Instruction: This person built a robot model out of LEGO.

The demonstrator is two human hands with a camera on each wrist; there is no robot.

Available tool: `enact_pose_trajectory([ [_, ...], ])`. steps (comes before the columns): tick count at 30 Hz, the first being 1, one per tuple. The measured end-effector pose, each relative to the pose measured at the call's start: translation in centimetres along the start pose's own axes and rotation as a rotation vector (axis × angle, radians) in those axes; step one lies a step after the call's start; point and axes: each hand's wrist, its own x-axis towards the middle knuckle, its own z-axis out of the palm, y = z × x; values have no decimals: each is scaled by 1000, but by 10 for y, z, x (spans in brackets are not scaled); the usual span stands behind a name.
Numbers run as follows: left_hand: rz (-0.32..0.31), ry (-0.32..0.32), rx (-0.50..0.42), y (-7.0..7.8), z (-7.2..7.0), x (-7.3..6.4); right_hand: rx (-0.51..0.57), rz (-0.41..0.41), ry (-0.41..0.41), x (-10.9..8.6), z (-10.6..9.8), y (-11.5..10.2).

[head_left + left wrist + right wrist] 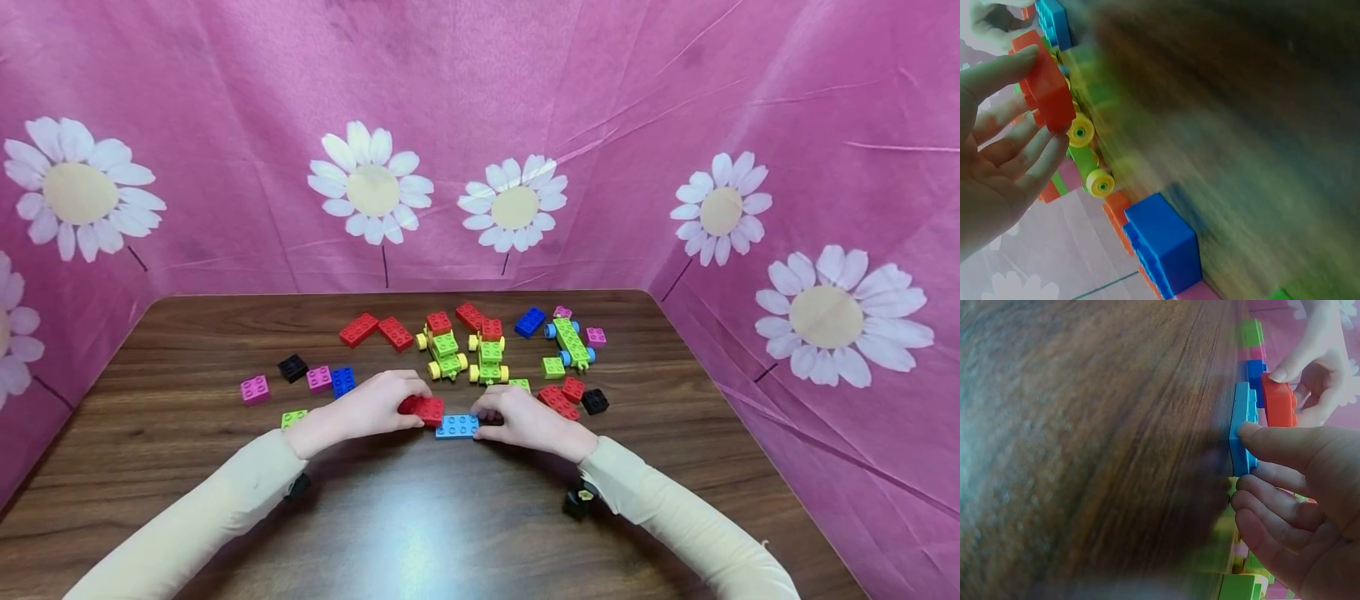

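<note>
My left hand (pixel 384 402) grips a red building brick (pixel 430 410) by its left end, thumb in front and fingers behind. In the left wrist view this red brick (pixel 1049 84) is held off the wood. A light blue eight-stud brick, told better as a long light blue brick (pixel 457 427), lies studs up just right of and below the red one. My right hand (pixel 525 421) pinches its right end; in the right wrist view the thumb rests on the near side of the light blue brick (pixel 1242 431). Whether the two bricks touch cannot be told.
Behind the hands stand two green cars with yellow wheels (pixel 446 354) (pixel 491 358) and red bricks on top. A green base with blue wheels (pixel 572 343) is at back right. Loose red, blue (pixel 530 322), pink (pixel 255 389), black (pixel 293 367) and green bricks lie around on the wooden table (pixel 187 483).
</note>
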Motion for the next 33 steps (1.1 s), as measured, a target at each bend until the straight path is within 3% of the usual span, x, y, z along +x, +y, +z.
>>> enact_pose_trajectory([
  [11,-6,5,-37,8,14,0,-8,-5,2,1,-1,-2],
  [19,53,36,-71,8,19,1,-4,5,-6,1,-1,-1],
  [33,12,17,-86,15,21,5,-3,0,4,1,0,-1],
])
